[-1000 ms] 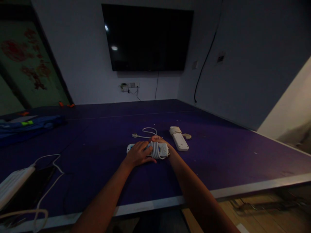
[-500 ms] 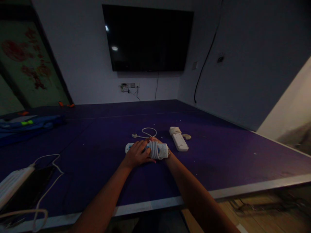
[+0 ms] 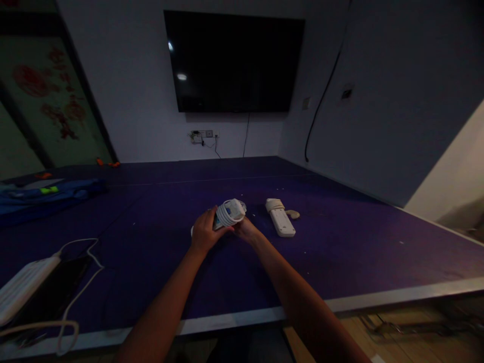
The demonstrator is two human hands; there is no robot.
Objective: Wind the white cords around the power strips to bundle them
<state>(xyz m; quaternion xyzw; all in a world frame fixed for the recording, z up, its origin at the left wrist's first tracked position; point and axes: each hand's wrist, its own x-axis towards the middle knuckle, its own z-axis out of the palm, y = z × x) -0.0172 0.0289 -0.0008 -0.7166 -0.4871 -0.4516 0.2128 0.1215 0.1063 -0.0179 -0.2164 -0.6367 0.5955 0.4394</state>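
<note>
A white power strip [image 3: 237, 207] with blue sockets is tilted up above the purple tabletop, its white cord [image 3: 226, 216] wound in several turns around the near end. My left hand [image 3: 206, 231] is closed around the strip's body from the left. Against the wound end on the right is my right hand [image 3: 245, 229], its fingers mostly hidden behind the strip; it appears closed on the cord, a loop of which curves behind. To the right lies a second white power strip [image 3: 282, 222], cord wrapped around its far end and its plug [image 3: 293, 214] beside it.
At the left front, another white power strip [image 3: 26, 282] lies by a dark flat device [image 3: 53, 285] and a loose cable [image 3: 81, 292]. Blue cloth [image 3: 71, 190] rests at the far left. A pale edge [image 3: 234, 320] borders the tabletop [image 3: 151, 242] near me. A television [image 3: 234, 60] hangs on the wall.
My hands have turned the held power strip so its wound end tips up and away from the table. The plug and cord loop that lay behind it are out of sight.
</note>
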